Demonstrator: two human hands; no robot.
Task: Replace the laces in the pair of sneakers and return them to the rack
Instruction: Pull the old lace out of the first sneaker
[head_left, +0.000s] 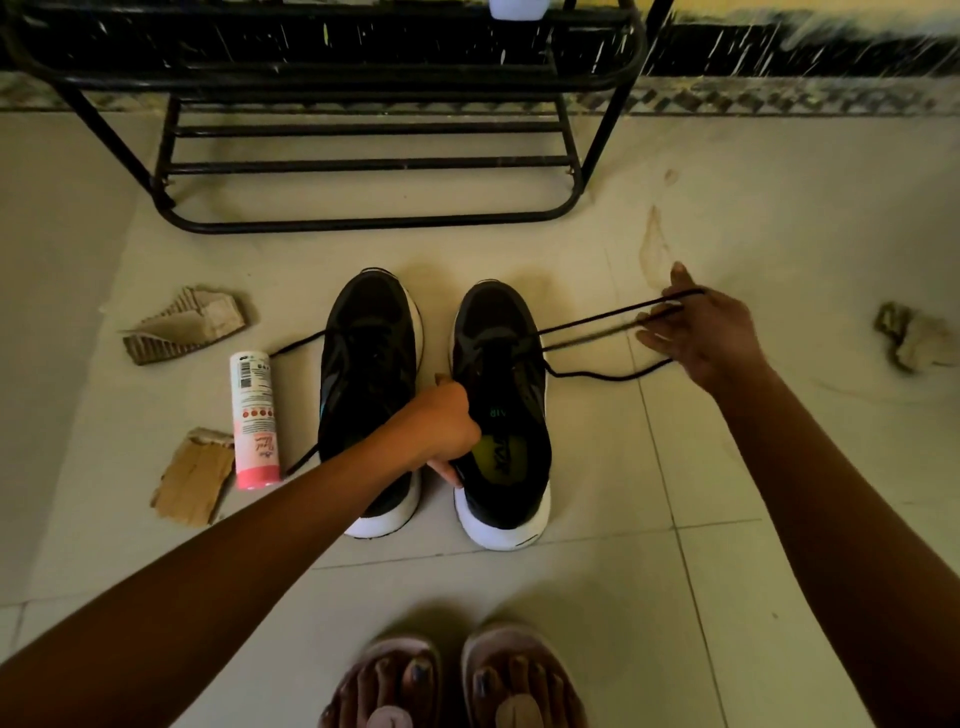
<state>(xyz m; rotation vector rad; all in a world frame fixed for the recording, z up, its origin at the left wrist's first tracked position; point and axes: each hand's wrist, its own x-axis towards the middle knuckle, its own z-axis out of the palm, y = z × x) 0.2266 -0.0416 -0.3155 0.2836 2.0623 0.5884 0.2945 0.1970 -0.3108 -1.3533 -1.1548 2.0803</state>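
Our left hand (441, 421) grips the right sneaker (496, 317), and our right hand (711, 338) pinches its one lace (597, 318); the left sneaker (371, 327) completes our pair.

The right sneaker (498, 358) is showing green letters "AIR" inside its opening, lying sideways just below the tongue. Dark letters are running along its yellow insole (485, 451), but the left hand (441, 421) is covering part of them and they are not reading clearly. The bottle (254, 415) is carrying a barcode near its white end and pink script lower down, both too small to read
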